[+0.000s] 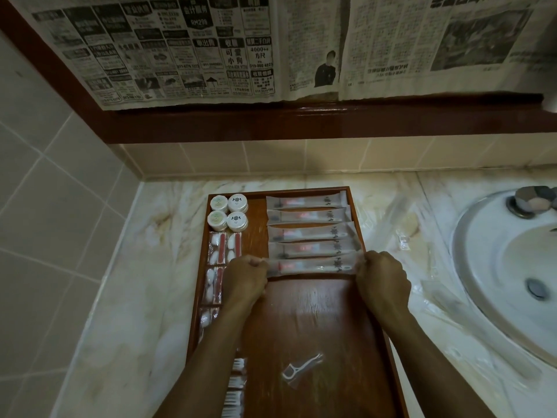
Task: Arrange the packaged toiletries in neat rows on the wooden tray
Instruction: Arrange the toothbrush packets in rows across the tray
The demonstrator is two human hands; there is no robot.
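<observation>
Tray [313, 321] sits on the marble counter, centre of frame, long side running away from the camera. Sink [509, 260] at right edge.

Both hands are on one toothbrush pack [310, 267], the fifth and nearest in the column at upper right of the tray. Left hand [245, 279] pinches its left end, fingers curled; right hand [381, 277] pinches its right end at the tray's right rim, fingers curled likewise. The pack's long axis runs left to right across the frame, parallel to the four packs [307, 226] above it. It lies just below the fourth pack, edges touching or slightly overlapping; cannot tell which.

Key relation: the pack spans between the two hands, each hand at one end, neither nearer. Any squaring-up would likely be a small slide up-frame or a twist to match the row above. My reading: this pack is being set down and aligned.

Elsewhere on the tray: four round tubs [228, 212] at upper left corner, two by two. Cotton-bud packs [221, 247] in a column down the left side, partly hidden by the left forearm. White comb-like packs [236, 384] at lower left. One floss pick [301, 368] lies loose and slanted at lower centre, not in any row. Much bare wood remains; task looks roughly half done.
</observation>
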